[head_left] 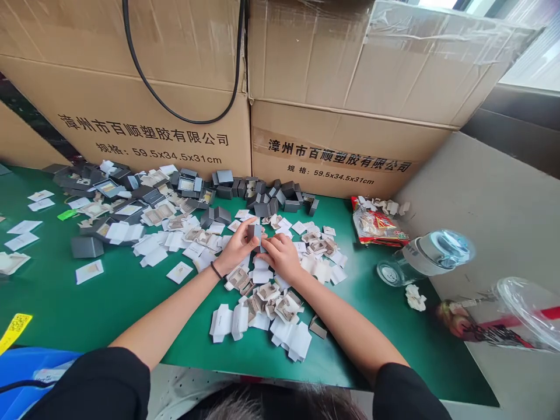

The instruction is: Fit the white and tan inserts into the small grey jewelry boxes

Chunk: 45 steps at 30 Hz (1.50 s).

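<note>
Over the middle of the table, my left hand (238, 249) grips a small dark grey box (254, 232), fingers wrapped round its side. My right hand (282, 254) meets the same box from the right, its fingers bent against the lower edge; the fingertips are partly hidden. Folded white card inserts (286, 306) lie in a loose heap below and around both hands. More white cards (153, 248) spread out to the left. Behind the hands, several dark grey boxes (262, 208) are piled up, some of them lying open.
Large brown cartons (184, 111) stand along the back, with a black cable (192, 121) hanging in front. At right are a red snack bag (378, 224), a clear bottle (420, 256), crumpled tissue (415, 297) and a clear plastic cup (520, 315). A blue bag (21, 379) sits front left.
</note>
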{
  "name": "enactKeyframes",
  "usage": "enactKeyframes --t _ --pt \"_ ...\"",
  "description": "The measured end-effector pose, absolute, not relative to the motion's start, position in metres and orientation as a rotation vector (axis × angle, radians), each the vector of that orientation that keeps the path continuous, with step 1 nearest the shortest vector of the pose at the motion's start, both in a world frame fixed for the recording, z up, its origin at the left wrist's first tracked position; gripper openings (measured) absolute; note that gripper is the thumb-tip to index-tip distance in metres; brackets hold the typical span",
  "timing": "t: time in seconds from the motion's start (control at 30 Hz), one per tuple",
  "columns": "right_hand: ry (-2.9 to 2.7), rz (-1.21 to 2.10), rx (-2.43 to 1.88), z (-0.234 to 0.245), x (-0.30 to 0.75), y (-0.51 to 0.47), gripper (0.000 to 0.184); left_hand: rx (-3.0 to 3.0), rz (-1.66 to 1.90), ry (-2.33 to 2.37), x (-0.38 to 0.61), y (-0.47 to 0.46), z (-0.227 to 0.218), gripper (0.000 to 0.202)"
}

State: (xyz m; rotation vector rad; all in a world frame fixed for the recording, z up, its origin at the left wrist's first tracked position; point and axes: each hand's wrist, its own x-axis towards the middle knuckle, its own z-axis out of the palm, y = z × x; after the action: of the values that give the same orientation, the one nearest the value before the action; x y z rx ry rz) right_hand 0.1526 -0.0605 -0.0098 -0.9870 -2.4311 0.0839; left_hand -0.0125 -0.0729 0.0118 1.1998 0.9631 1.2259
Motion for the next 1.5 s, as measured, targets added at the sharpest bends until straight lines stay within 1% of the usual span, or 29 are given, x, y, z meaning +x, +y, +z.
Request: enactKeyframes --t 0.07,0.13,0.2,0.27,0.3,0.33,0.47,0.57,0.67,0.9,1.0,1.07,1.17,1.23,1.27,1.3,1.37,1.43,1.5 --pt "-2.486 0.110 -0.894 -0.010 0.152 -0.061 0.044 1.234 1.204 0.992 -0.011 -0.075 0.011 0.069" --pt "-2.469 0.161 -0.827 -0.009 0.150 -0.063 0.046 1.145 1.215 1.001 -0.015 -0.073 0.011 0.064" --pt "-2.378 0.195 -0.850 -0.009 0.148 -0.065 0.054 0.951 1.284 0.947 -0.025 -0.065 0.011 0.055" --pt "-2.308 0.217 -0.941 -0.008 0.145 -0.066 0.065 0.780 1.371 0.869 -0.038 -0.055 0.011 0.038" --pt "-2.314 0.229 -0.984 -0.008 0.144 -0.067 0.066 0.719 1.415 0.845 -0.044 -0.049 0.011 0.031" --pt "-2.346 0.240 -1.017 -0.008 0.143 -0.067 0.064 0.678 1.437 0.828 -0.049 -0.045 0.011 0.028" --pt "-2.483 0.231 -1.077 -0.007 0.141 -0.065 0.036 0.619 1.288 0.784 -0.058 -0.039 0.011 0.033" --pt "-2.469 0.202 -1.097 -0.007 0.141 -0.064 0.031 0.630 1.204 0.753 -0.058 -0.041 0.011 0.035" --pt "-2.460 0.208 -1.093 -0.009 0.142 -0.063 0.030 0.637 1.192 0.720 -0.059 -0.040 0.009 0.038" --pt "-2.437 0.254 -1.126 -0.009 0.143 -0.060 0.032 0.577 1.206 0.605 -0.062 -0.037 0.007 0.036" --pt "-2.528 0.323 -1.087 0.004 0.145 -0.058 0.035 0.555 1.191 0.597 -0.061 -0.038 0.008 0.035" --pt "-2.586 0.299 -1.072 0.016 0.146 -0.064 0.038 0.556 1.183 0.585 -0.060 -0.038 0.009 0.035" --pt "-2.631 0.213 -0.982 0.032 0.139 -0.085 0.053 0.554 1.193 0.547 -0.060 -0.036 0.009 0.035" --pt "-2.713 0.256 -0.809 0.036 0.131 -0.102 0.064 0.524 1.205 0.524 -0.061 -0.035 0.008 0.034" --pt "-2.766 0.289 -0.718 0.036 0.126 -0.110 0.066 0.507 1.210 0.512 -0.061 -0.035 0.008 0.034" --pt "-2.812 0.310 -0.655 0.033 0.122 -0.115 0.064 0.494 1.216 0.499 -0.062 -0.034 0.008 0.034" --pt "-2.850 0.320 -0.633 0.027 0.117 -0.119 0.053 0.476 1.228 0.481 -0.063 -0.034 0.008 0.033" --pt "-2.812 0.326 -0.704 0.019 0.118 -0.114 0.039 0.468 1.241 0.490 -0.064 -0.034 0.010 0.034" --pt "-2.728 0.336 -0.810 0.014 0.124 -0.105 0.032 0.459 1.251 0.522 -0.064 -0.034 0.011 0.035"
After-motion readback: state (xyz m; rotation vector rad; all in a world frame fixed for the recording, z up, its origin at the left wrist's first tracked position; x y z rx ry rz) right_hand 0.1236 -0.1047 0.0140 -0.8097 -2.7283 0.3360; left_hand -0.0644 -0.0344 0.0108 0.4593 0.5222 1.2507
